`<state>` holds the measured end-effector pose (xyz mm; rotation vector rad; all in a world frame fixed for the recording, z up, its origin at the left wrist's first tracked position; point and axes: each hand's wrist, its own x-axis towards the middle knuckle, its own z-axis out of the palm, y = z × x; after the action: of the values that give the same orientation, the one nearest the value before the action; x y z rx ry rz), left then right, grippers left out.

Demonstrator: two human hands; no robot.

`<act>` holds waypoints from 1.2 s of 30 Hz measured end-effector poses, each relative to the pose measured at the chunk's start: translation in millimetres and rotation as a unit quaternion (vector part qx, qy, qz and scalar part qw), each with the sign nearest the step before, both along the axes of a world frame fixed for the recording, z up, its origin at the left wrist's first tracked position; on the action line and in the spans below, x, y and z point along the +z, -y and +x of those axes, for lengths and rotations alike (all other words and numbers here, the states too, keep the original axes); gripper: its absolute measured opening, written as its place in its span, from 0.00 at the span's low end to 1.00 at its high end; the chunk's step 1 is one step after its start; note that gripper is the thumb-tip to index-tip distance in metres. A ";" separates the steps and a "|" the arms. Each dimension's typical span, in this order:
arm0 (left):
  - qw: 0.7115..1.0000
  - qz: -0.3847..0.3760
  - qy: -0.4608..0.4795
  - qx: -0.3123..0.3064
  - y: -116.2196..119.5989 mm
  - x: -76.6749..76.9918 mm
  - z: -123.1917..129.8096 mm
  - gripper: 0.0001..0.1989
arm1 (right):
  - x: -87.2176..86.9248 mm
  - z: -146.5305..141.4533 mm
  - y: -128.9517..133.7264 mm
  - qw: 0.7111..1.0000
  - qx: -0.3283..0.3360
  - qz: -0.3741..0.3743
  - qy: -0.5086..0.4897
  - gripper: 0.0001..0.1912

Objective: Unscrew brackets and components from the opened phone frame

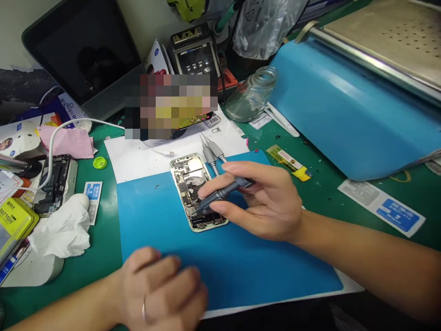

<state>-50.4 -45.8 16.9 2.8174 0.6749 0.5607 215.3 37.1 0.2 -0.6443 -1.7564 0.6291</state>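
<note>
An opened phone with its inner parts exposed (pixel 188 184) lies on the blue mat (pixel 148 230). My right hand (pixel 258 197) holds a dark grey tool (pixel 223 191) between thumb and fingers, its tip low over the lower part of the phone. Just behind that hand, grey-handled tools with thin pointed tips (pixel 212 151) lie beside the phone's upper right. Nearer to me, at the mat's front left, my left hand (pixel 165 289) is curled and slightly blurred, with a ring on one finger. Whether it holds anything is hidden.
A glass jar (pixel 253 94) stands at the back. On the left are a second opened phone (pixel 57 184), white tissue (pixel 64 227), a green cap (pixel 99 162) and a yellow box (pixel 17 220). A black screen (pixel 82 55) rises behind; a blue sheet (pixel 344 105) slopes at right.
</note>
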 end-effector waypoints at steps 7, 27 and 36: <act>0.998 0.029 0.008 0.063 -45.5 8.6 23.4 0.17 | -2.1 -0.4 1.8 1.000 -0.025 0.006 0.011 0.33; 0.996 -0.008 -0.068 0.053 -43.0 -1.5 22.9 0.23 | 0.8 10.7 3.7 0.993 -0.034 0.085 0.071 0.41; 0.992 -0.011 -0.121 0.030 -43.9 -0.8 24.9 0.24 | 3.5 14.2 5.7 0.993 0.017 0.026 0.115 0.40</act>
<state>-25.5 -1.9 16.1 2.8806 0.8049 0.2191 229.5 31.4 3.7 -0.6736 -1.9954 0.5465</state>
